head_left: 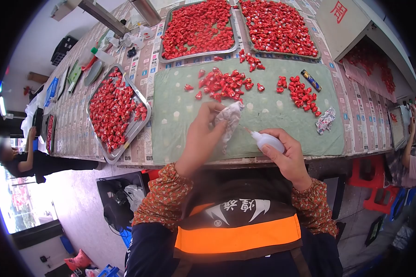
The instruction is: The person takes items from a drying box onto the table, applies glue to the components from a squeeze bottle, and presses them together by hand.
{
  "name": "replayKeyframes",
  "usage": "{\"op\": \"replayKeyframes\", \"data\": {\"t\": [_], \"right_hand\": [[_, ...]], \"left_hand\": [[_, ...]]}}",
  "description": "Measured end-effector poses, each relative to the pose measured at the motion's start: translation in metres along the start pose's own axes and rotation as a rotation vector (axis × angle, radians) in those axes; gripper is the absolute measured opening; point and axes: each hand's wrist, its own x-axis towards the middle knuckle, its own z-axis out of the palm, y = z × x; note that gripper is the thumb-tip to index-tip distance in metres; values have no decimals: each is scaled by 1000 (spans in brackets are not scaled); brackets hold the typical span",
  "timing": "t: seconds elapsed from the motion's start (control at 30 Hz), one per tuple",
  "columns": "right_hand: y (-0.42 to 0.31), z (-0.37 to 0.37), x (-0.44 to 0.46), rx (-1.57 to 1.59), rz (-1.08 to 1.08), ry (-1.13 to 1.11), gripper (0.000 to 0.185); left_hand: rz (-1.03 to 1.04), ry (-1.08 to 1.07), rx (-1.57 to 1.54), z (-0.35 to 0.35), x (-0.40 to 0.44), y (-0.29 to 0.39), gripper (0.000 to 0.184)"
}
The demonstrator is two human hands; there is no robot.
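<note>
White bottle (269,141) fills the right grip (287,156); a box (338,36) reads "周".

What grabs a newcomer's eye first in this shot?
The mass of shiny red pieces: a loose pile on the green cloth, two large trays of them beyond it, and another tray to its left. Next, center frame, the left hand holding a crumpled white cloth and the right hand a white squeeze bottle. Then the bright orange band at the bottom.
</note>
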Motion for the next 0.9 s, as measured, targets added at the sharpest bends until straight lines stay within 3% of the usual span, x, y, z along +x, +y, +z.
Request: {"op": "replayKeyframes", "data": {"t": [0.1, 0.2, 0.23, 0.3, 0.5, 0.53, 0.6, 0.63, 0.7, 0.8, 0.9], "right_hand": [[-6, 0, -2, 1, -13, -12, 31], [-7, 1, -4, -8, -50, -9, 31], [-8, 1, -5, -7, -51, -8, 31], [-9, 0, -7, 42, -25, -1, 31], [-9, 2, -11, 58, -51, 20, 33], [-10, 2, -12, 58, -52, 22, 33], [-15, 0, -14, 98, 14, -16, 33], [-16, 0, -14, 98, 14, -15, 33], [-17, 1, -14, 77, -1, -16, 35], [-16, -1, -15, 54, 14, -22, 35], [-17, -1, -18, 87, 58, -36, 31]], "left_hand": [[-70, -118, -222, 5, -6, 15, 26], [-123, -268, -214, 2, -12, 27, 27], [-123, -269, -213, 2, -13, 28, 27], [-287, -258, -497, 3, -16, 28, 21], [-359, -329, -660, -1, -16, 28, 29], [-359, -330, -659, 0, -16, 29, 29], [-237, -247, -262, 4, -17, 32, 33], [-236, -248, -261, 2, -16, 30, 33], [-327, -433, -677, -2, -14, 26, 39], [-369, -274, -598, 8, -18, 38, 44], [-378, -384, -721, 4, -18, 40, 42]]}}
